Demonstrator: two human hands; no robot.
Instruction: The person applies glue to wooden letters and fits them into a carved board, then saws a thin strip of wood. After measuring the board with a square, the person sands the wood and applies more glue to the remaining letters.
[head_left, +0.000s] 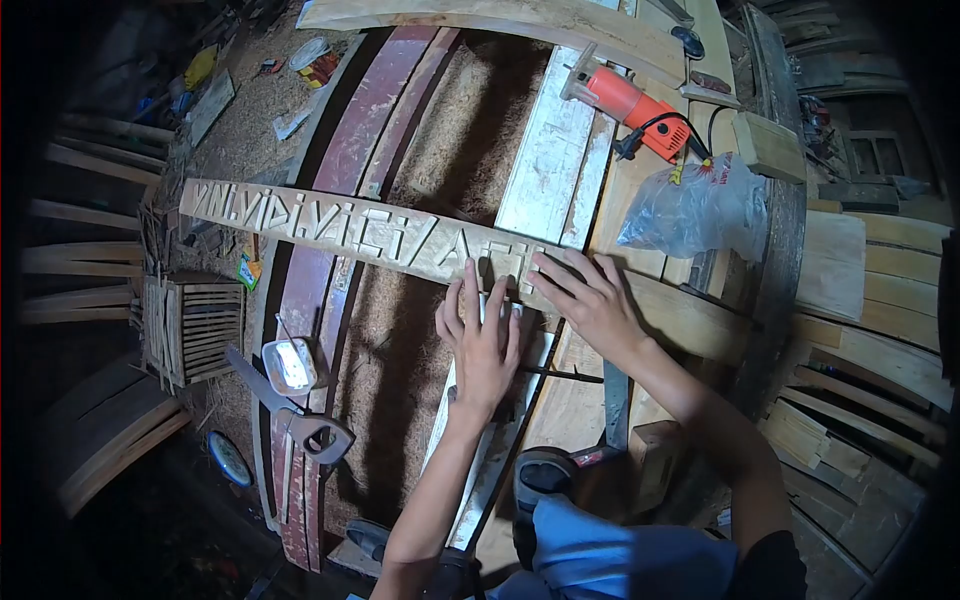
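Observation:
A long wooden board [430,255] lies across the workbench planks, with raised wooden letters along its left and middle part. My left hand [480,335] reaches up to the board's lower edge, fingers spread, the fingertips on the board near the last letters. Just to the right, my right hand [590,295] rests with its fingertips on the board beside a small upright letter piece. Its fingers are apart. Whether a small piece lies under the fingertips of either hand is too small to tell. The board's right end runs on past my right wrist, bare of letters.
An orange power tool [635,110] lies at the upper right above a clear plastic bag [690,205]. At the lower left are a handsaw [265,385] and a small container of white glue-like stuff [290,366]. Gaps between planks show sawdust below.

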